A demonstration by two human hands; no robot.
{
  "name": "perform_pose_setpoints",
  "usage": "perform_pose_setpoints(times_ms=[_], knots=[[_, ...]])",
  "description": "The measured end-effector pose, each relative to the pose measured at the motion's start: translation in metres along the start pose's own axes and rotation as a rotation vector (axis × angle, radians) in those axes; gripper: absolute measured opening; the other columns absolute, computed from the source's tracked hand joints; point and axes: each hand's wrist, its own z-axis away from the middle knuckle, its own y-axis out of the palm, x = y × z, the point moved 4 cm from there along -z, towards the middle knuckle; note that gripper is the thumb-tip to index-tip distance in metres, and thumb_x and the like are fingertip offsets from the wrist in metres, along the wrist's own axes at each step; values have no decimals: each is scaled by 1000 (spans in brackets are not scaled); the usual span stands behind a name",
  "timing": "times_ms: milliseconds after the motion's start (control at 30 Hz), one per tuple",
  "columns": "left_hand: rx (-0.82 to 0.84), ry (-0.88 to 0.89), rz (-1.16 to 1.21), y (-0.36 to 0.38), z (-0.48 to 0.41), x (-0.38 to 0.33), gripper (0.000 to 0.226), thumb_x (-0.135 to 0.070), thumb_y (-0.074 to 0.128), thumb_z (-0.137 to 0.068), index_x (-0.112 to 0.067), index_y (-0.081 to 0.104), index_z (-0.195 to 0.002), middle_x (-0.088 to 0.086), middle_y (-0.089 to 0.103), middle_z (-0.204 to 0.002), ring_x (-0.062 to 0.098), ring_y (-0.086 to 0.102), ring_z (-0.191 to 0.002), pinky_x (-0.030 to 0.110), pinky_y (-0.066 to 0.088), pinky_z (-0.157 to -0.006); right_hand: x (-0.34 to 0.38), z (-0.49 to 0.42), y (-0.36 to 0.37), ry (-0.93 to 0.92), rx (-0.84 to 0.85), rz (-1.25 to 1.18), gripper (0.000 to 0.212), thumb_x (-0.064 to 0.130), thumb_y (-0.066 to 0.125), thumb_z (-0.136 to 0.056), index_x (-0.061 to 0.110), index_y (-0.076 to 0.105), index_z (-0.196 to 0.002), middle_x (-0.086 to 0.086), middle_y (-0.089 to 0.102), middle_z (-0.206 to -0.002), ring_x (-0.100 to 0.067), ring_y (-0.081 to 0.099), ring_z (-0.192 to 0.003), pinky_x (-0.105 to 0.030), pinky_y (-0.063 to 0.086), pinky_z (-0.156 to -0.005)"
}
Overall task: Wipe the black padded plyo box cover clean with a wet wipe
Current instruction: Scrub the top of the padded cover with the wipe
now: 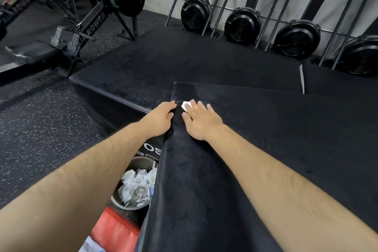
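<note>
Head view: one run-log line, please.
right hand presses white wet wipe on black padded plyo box cover | left hand rests on its edge

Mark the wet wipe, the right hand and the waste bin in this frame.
wet wipe (186, 106), head view, white corner showing beyond the fingertips.
right hand (201, 124), head view, back of the hand.
waste bin (143, 162), head view, bare inner wall, far side.

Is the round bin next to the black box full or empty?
Fairly full: crumpled white papers fill most of the bin, with only a bit of inner wall showing above them.
</note>
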Motion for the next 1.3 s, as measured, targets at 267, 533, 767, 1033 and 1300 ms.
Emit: perform_pose_setpoints(times_ms=[267,533,767,1033,1300], knots=[[34,-14,16,-2,6,-2,48,-12,43,-105,-14,36,-152,0,36,-156,15,35,-143,20,25,-111,48,56,21,-153,-74,58,55,43,18,-106,20,23,-155,-6,18,-164,-26,15,-149,-43,7,-125],[77,-27,-65,-7,12,2,48,-7,45,-103,-14,43,-150,-3,35,-159,15,33,-146,26,22,-120,62,39,19,-12,-182,168,48,29,33,-106,7,30,-149,-10,38,-148,-27,28,-142,-36,28,-115],[48,-36,-17,0,27,-7,55,-5,49,-100,-16,37,-153,-1,35,-159,16,33,-145,23,24,-118,40,20,12,56,-278,-292,17,18,49,-100,11,57,-114,-2,42,-110,-18,47,-84,-37,40,-66],[3,-96,50,-4,29,-2,56,-5,58,-97,-18,43,-150,-3,46,-151,15,41,-140,5,25,-101,32,-6,16,9,-250,-205,16,28,54,-97,19,68,-98,-3,54,-107,-26,58,-96,-30,41,-68],[46,-70,-106,-11,25,-9,58,-10,62,-94,-22,45,-148,-6,42,-155,16,37,-143,26,27,-116,33,11,7,-66,-211,-284,21,5,47,-74,21,42,-63,1,37,-77,-24,40,-72,-28,25,-52]])
